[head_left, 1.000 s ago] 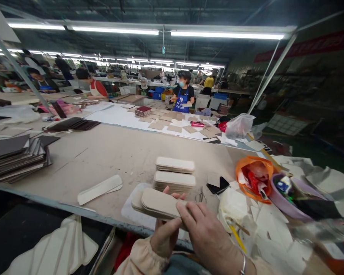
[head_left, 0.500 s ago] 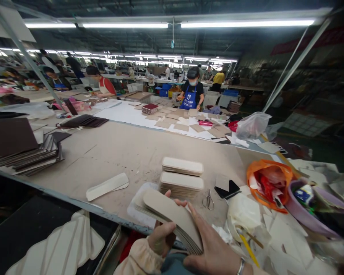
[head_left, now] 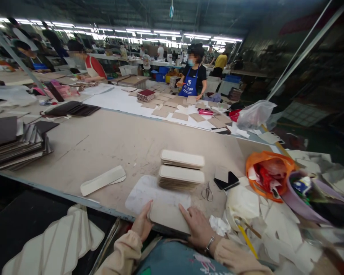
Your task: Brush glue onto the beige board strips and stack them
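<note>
A stack of beige rounded-corner boards [head_left: 169, 218] is between my hands at the table's front edge. My left hand [head_left: 143, 221] grips its left end, with the thumb near the top. My right hand [head_left: 197, 225] is closed against the right end, its fingers along the edge. Beneath and behind the boards lies a whitish translucent sheet [head_left: 140, 193]. Just beyond it stand two neat piles of similar boards, a nearer pile [head_left: 181, 175] and a farther pile [head_left: 182, 157]. A pair of scissors [head_left: 207, 193] rests to their right.
Two loose pale strips [head_left: 103, 181] lie left. Fanned boards [head_left: 54, 244] rest on a dark surface below. Right are a white container [head_left: 242, 204] with a yellow-handled tool, an orange bag [head_left: 269, 173] and a purple basin [head_left: 292, 202]. A co-worker in a blue apron [head_left: 190, 84] stands opposite.
The boards, bent and raised at a slant before, are now level and lower, held at both ends. My left hand has moved left. The view has tilted down.
</note>
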Demonstrator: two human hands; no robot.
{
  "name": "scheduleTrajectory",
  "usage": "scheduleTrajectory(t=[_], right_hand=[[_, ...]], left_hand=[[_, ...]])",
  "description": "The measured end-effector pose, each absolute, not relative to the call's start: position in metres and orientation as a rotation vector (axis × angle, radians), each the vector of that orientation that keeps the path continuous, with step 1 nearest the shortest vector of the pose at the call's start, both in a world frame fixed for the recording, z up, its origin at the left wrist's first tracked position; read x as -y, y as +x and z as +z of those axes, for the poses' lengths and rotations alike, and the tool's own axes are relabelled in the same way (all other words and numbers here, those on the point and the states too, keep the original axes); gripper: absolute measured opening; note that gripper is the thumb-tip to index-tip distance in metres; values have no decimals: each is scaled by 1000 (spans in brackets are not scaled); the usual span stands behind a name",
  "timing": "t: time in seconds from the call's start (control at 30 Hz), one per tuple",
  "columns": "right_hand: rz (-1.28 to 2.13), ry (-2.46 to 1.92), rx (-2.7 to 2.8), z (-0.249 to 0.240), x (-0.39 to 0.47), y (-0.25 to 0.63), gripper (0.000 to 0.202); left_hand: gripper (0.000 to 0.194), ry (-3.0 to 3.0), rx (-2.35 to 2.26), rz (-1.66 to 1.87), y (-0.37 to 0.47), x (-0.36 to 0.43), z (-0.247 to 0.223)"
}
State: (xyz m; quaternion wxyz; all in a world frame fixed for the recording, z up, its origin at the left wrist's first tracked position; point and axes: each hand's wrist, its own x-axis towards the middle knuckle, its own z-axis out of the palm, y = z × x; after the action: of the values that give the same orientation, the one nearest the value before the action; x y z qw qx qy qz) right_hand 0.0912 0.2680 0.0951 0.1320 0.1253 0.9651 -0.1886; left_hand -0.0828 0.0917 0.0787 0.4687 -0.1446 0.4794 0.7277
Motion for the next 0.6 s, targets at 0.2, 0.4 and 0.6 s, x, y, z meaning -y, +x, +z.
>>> scheduleTrajectory(t=[0.2, 0.4, 0.6], right_hand=[[-421, 332, -2721, 62, -268, 59, 105], [-598, 400, -2667, 36, -270, 36, 106], [-994, 910, -2585, 13, -290, 64, 106]], left_hand=[[67, -186, -1720, 1642, -88, -98, 23], [42, 47, -2140, 1361, -127, -83, -4], [35, 262, -2344, 1073, -137, -76, -15]])
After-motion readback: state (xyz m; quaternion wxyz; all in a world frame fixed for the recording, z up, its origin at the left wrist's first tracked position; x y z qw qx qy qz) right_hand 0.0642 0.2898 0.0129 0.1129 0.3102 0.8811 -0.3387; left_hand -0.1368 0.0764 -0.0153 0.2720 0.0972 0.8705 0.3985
